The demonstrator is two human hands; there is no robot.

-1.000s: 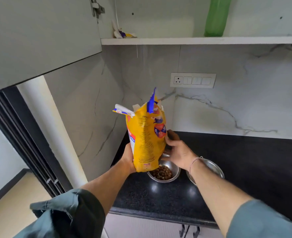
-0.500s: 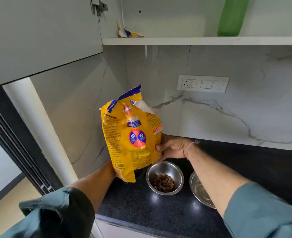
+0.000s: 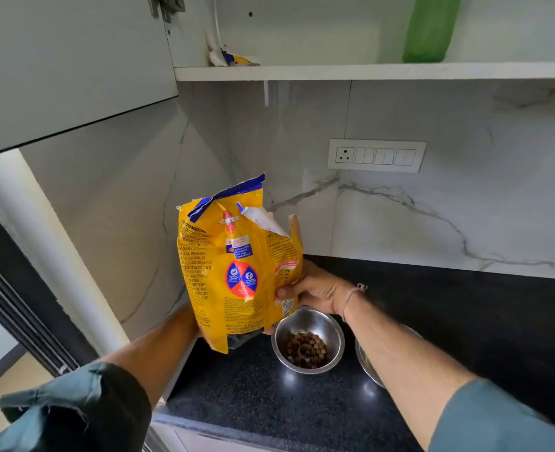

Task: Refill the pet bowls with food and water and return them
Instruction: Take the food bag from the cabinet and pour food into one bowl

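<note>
I hold the food bag (image 3: 237, 265) upright just left of the kibble bowl (image 3: 308, 340) on the desk (image 3: 253, 396); right hand (image 3: 315, 290) fingers clamp its side, left hand's are hidden. I'd fold the top before shelving; the 2nd bowl (image 3: 367, 363), right of the kibble bowl, needs water.

We see bright, even daylight, strongest from left opening. Soft shadow under shelf (image 3: 367, 72) and cabinet door (image 3: 67, 66). Small glare spots on black counter (image 3: 269, 396); steel bowl (image 3: 307, 340) rim shines. Wide-angle bending at edges: door and shelf lines curve. Sleeves (image 3: 74, 412) at bottom soft; bag (image 3: 237, 269) print mostly sharp.
</note>
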